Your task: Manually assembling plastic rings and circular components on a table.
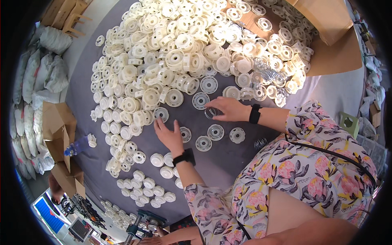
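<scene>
My left hand [170, 136] is open, its fingers spread low over the grey cloth. Its fingertips are beside a round white plastic part [161, 114] with a hole in its middle; whether they touch it I cannot tell. Between the thumb and fingers of my right hand [230, 109] is a thin metal wire ring [211, 112]. Just beyond that ring lies another round plastic part [200, 101]. Several similar parts lie face up nearer me, among them one ring-shaped part [215, 132] and a notched one [237, 135].
A big heap of cream plastic parts [163, 53] covers the far side. Metal wire rings [267, 75] lie at its right, by a cardboard box [337, 53]. Capped white pieces [143, 188] stand grouped at the near left. Another person's forearm [179, 236] shows at the lower edge, beside a green machine [151, 216].
</scene>
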The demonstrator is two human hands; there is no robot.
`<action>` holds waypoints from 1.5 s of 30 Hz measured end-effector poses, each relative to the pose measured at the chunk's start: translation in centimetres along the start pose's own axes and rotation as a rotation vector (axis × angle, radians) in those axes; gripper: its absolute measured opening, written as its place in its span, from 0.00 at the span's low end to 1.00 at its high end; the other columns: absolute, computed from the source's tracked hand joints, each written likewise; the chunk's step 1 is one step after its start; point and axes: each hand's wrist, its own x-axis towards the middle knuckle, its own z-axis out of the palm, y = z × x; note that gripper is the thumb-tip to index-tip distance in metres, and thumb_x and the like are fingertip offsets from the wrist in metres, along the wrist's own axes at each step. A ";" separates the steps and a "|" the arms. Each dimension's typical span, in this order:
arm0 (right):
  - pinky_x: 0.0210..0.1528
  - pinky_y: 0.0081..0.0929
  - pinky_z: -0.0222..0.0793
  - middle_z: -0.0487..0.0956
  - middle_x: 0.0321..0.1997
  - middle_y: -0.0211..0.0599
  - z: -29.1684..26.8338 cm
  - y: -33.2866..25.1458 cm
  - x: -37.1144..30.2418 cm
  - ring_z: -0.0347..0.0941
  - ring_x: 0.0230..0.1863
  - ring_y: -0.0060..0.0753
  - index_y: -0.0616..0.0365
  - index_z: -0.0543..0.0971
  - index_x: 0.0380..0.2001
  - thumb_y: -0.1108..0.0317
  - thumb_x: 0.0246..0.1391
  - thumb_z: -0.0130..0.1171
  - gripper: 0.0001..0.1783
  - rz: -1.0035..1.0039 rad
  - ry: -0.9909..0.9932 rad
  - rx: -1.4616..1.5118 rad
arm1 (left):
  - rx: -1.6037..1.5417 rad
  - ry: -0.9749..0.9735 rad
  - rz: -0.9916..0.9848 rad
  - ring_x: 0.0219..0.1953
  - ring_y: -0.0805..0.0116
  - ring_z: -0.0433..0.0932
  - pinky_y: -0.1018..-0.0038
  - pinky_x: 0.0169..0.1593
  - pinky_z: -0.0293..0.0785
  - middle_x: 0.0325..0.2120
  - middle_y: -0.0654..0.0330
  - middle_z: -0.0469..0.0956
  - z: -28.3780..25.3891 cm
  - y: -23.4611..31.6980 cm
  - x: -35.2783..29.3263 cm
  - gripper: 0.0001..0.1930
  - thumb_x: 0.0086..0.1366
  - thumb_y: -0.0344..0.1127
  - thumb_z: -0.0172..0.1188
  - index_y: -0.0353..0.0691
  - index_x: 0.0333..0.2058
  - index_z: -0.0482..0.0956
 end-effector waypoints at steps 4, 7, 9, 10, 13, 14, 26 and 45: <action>0.45 0.33 0.69 0.75 0.44 0.36 0.2 -0.3 0.4 0.70 0.44 0.38 0.52 0.71 0.50 0.62 0.46 0.62 0.26 0.002 0.000 0.030 | 0.013 -0.263 -0.027 0.53 0.46 0.66 0.58 0.54 0.63 0.51 0.45 0.66 0.7 1.2 0.1 0.21 0.51 0.39 0.65 0.38 0.43 0.75; 0.45 0.34 0.69 0.74 0.44 0.37 1.0 -0.2 0.7 0.71 0.44 0.39 0.53 0.71 0.50 0.61 0.45 0.62 0.26 -0.056 0.066 0.027 | 0.047 -0.343 0.046 0.51 0.49 0.67 0.56 0.50 0.63 0.49 0.50 0.68 0.0 5.5 -3.1 0.17 0.49 0.37 0.65 0.41 0.39 0.76; 0.43 0.34 0.71 0.73 0.43 0.37 1.1 -0.6 1.0 0.71 0.44 0.40 0.54 0.72 0.48 0.61 0.44 0.63 0.25 -0.105 0.039 -0.045 | 0.023 -0.354 0.067 0.51 0.50 0.67 0.56 0.50 0.63 0.48 0.51 0.69 -0.4 6.9 -5.3 0.17 0.49 0.36 0.64 0.41 0.39 0.76; 0.43 0.34 0.71 0.73 0.43 0.37 1.3 -0.9 1.1 0.71 0.44 0.40 0.54 0.72 0.48 0.61 0.44 0.63 0.25 -0.101 0.037 -0.048 | -0.066 -0.310 0.053 0.50 0.51 0.68 0.57 0.50 0.62 0.47 0.52 0.70 -0.5 7.3 -6.2 0.15 0.49 0.35 0.63 0.41 0.38 0.76; 0.37 0.33 0.72 0.71 0.37 0.39 3.2 -1.4 2.2 0.72 0.42 0.39 0.55 0.72 0.43 0.62 0.39 0.65 0.25 -0.153 -0.014 -0.203 | -0.194 -0.232 -0.023 0.50 0.52 0.68 0.59 0.50 0.62 0.46 0.53 0.70 -1.0 7.1 -8.4 0.14 0.51 0.32 0.62 0.41 0.38 0.75; 0.37 0.33 0.72 0.71 0.37 0.39 4.1 -1.3 2.6 0.72 0.42 0.39 0.55 0.72 0.43 0.62 0.39 0.65 0.25 -0.155 -0.016 -0.201 | -0.237 -0.196 -0.082 0.50 0.53 0.68 0.60 0.50 0.62 0.46 0.53 0.70 -1.1 7.0 -9.1 0.13 0.51 0.31 0.61 0.41 0.38 0.75; 0.37 0.40 0.71 0.76 0.35 0.44 -1.1 1.5 -7.9 0.75 0.37 0.46 0.54 0.74 0.43 0.52 0.42 0.63 0.26 0.053 -0.429 -0.148 | 0.107 -0.069 -0.101 0.50 0.50 0.66 0.55 0.49 0.62 0.48 0.50 0.68 -0.6 3.2 -8.7 0.24 0.52 0.36 0.63 0.40 0.49 0.69; 0.38 0.27 0.73 0.74 0.43 0.37 1.5 5.5 -17.7 0.74 0.38 0.31 0.59 0.67 0.53 0.62 0.48 0.63 0.30 0.516 -0.373 0.809 | -0.615 -0.722 0.160 0.44 0.58 0.75 0.68 0.43 0.74 0.39 0.55 0.74 0.8 14.8 -16.8 0.22 0.49 0.33 0.67 0.37 0.44 0.73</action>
